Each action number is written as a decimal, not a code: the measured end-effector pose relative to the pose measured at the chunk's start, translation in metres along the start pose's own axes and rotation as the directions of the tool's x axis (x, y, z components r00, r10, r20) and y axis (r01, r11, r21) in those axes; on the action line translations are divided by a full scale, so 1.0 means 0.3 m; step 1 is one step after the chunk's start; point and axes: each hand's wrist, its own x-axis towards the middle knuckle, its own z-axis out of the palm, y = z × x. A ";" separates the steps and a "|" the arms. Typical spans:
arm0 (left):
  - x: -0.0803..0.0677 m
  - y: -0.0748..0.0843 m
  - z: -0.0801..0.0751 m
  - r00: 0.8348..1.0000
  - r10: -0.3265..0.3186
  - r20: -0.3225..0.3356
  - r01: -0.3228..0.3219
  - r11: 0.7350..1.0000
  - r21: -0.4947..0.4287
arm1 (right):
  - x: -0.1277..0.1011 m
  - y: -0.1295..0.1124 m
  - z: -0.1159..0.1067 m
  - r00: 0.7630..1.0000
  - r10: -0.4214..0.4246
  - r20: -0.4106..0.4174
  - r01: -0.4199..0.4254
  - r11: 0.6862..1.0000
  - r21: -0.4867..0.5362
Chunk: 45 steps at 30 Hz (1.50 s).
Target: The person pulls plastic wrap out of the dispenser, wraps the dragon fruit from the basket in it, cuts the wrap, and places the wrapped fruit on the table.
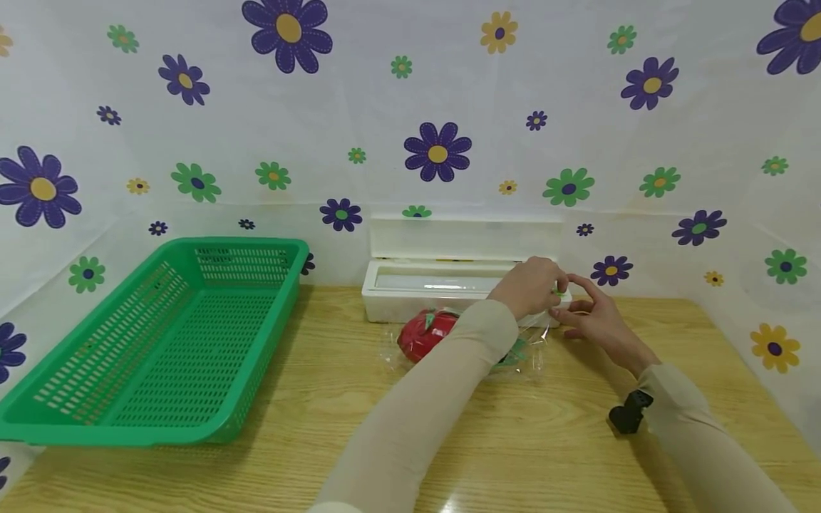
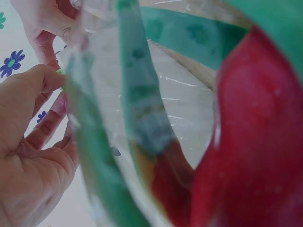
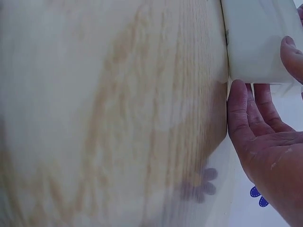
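Note:
The white cling film dispenser (image 1: 410, 306) stands with its lid raised against the back wall, a roll of film (image 1: 436, 282) inside. My left hand (image 1: 529, 285) is over its right part, pinching a small green piece (image 1: 559, 293) between thumb and finger. At the right end my right hand (image 1: 596, 317) grips the corner; in the right wrist view its thumb (image 3: 292, 59) lies on the dispenser's face, fingers along the end. A red pepper-like item (image 1: 425, 335) and green pieces (image 1: 515, 353) lie in clear film before the dispenser, partly hidden by my left sleeve.
A green slotted basket (image 1: 256, 363) takes up the left of the wooden table (image 1: 532, 449). Flower-printed sheeting (image 1: 385, 107) closes off the back and sides. On my right wrist a black camera mount (image 1: 631, 412) juts out above the table.

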 end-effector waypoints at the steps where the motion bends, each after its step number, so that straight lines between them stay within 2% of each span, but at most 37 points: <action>1: 0.000 0.001 -0.001 1.000 0.000 -0.001 0.000 1.000 0.002 | 0.000 0.000 0.000 1.000 -0.001 -0.001 0.001 1.000 -0.001; 10: 0.001 0.000 -0.005 1.000 -0.011 -0.003 0.011 1.000 0.010 | 0.004 0.002 0.001 1.000 -0.001 -0.002 0.001 1.000 0.003; 21: -0.003 0.000 -0.006 1.000 0.010 -0.018 -0.009 0.999 0.032 | 0.002 0.006 -0.002 1.000 -0.009 -0.007 0.009 1.000 -0.006; 45: -0.005 -0.001 -0.004 0.999 -0.030 -0.017 0.030 0.999 -0.022 | 0.000 0.006 -0.001 1.000 -0.012 -0.008 0.012 1.000 0.004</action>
